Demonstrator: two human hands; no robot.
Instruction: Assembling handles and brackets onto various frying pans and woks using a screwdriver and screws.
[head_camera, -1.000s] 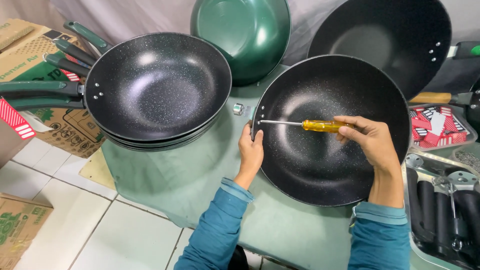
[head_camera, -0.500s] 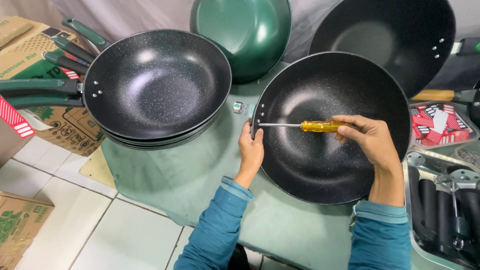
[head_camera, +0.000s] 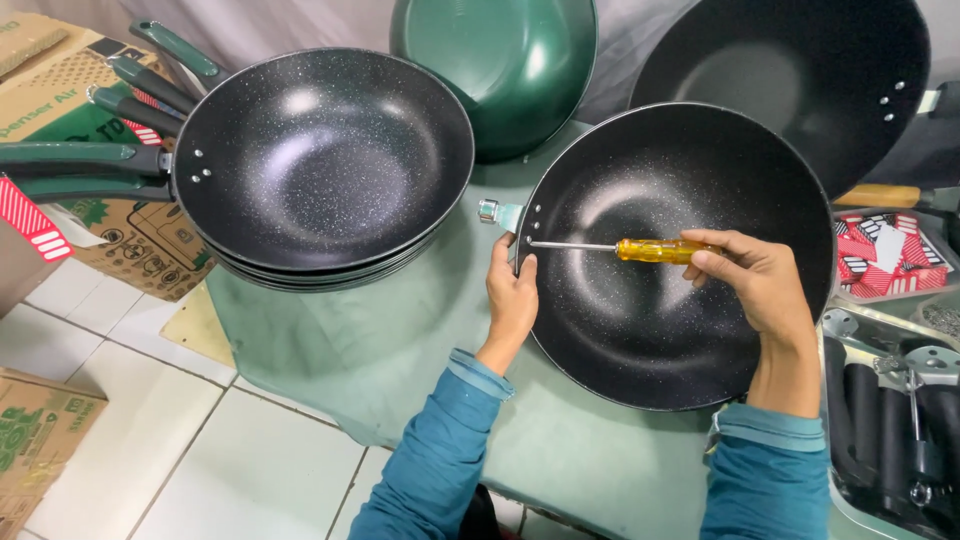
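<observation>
A black speckled wok pan (head_camera: 690, 330) lies on the green-covered table (head_camera: 400, 340) in front of me. My left hand (head_camera: 510, 295) grips its left rim, just below a small green handle bracket (head_camera: 497, 213). My right hand (head_camera: 752, 280) holds a screwdriver with a yellow handle (head_camera: 655, 250) level over the pan. Its metal shaft points left, with the tip at the pan's inner wall near the rivet holes.
A stack of black pans with green handles (head_camera: 320, 160) sits to the left. A green pan (head_camera: 500, 60) and a large black pan (head_camera: 790, 80) lean at the back. A tray of black handles (head_camera: 890, 430) is at right. Cardboard boxes (head_camera: 60, 90) stand on the tiled floor.
The view has shifted slightly. Both hands keep their hold on the pan rim and the screwdriver, with the tip still at the pan's left wall.
</observation>
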